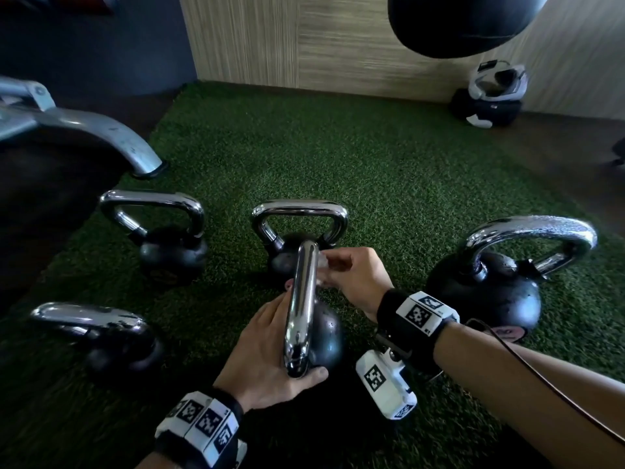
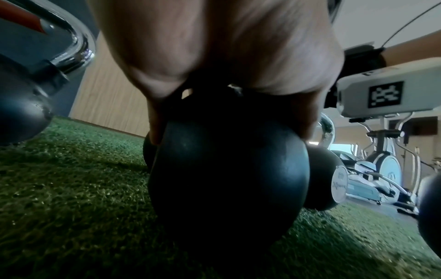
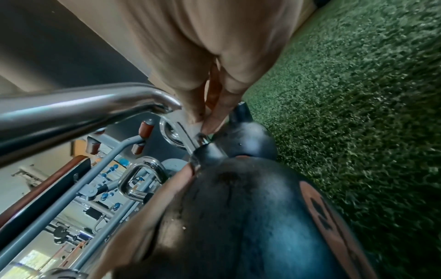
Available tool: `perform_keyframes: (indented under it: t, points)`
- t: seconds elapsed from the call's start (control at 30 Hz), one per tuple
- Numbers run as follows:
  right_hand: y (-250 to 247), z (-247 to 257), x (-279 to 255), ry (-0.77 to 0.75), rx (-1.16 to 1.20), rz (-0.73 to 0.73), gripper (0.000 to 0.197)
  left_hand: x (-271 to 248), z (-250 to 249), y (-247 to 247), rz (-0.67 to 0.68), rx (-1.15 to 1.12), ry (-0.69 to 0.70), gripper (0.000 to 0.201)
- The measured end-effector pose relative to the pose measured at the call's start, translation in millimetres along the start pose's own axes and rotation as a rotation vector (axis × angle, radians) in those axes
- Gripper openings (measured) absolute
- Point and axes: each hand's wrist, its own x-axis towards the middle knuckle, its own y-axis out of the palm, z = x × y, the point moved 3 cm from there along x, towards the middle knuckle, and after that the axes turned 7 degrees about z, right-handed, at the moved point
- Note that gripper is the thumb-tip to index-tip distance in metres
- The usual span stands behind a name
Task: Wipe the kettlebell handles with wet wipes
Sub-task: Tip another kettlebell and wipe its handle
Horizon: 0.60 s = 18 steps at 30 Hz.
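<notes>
A black kettlebell [image 1: 326, 336] with a chrome handle [image 1: 301, 306] stands on green turf just in front of me. My left hand [image 1: 267, 353] grips the near end of that handle, thumb under its lower bend. My right hand [image 1: 351, 279] pinches a white wet wipe [image 1: 323, 265] against the far end of the handle. The left wrist view shows the ball [image 2: 229, 179] under my palm. The right wrist view shows my fingertips [image 3: 210, 120] near the handle's [image 3: 78, 111] far bend; the wipe is not clear there.
Several more kettlebells stand on the turf [image 1: 372, 157]: back left [image 1: 172, 248], behind [image 1: 297, 231], right [image 1: 490, 286], near left [image 1: 111, 340]. A grey machine leg [image 1: 111, 137] reaches in from the left. A dark bag [image 1: 487, 103] sits by the wood wall, a black ball [image 1: 463, 22] hangs above.
</notes>
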Motion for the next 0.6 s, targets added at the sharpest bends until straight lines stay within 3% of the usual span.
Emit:
perform_keyframes:
  t: [0.1,0.17,0.33,0.43,0.6]
  points:
    - [-4,23,-6,-0.122,0.008,-0.067,0.012,0,8,-7,0.017,-0.077,-0.013,0.106]
    - [-5,33,-9,-0.192,-0.112,-0.129,0.014,-1,14,-8,0.017,-0.112,-0.031,0.102]
    - [-6,42,-6,-0.211,-0.323,-0.14,0.011,6,18,-14,0.065,-0.143,-0.08,0.079]
    - [-8,51,-5,-0.25,-0.364,-0.137,0.021,15,24,-17,0.119,-0.14,-0.128,0.073]
    - [13,65,-31,-0.556,-0.555,-0.146,0.024,25,44,-18,0.164,-0.169,-0.176,0.073]
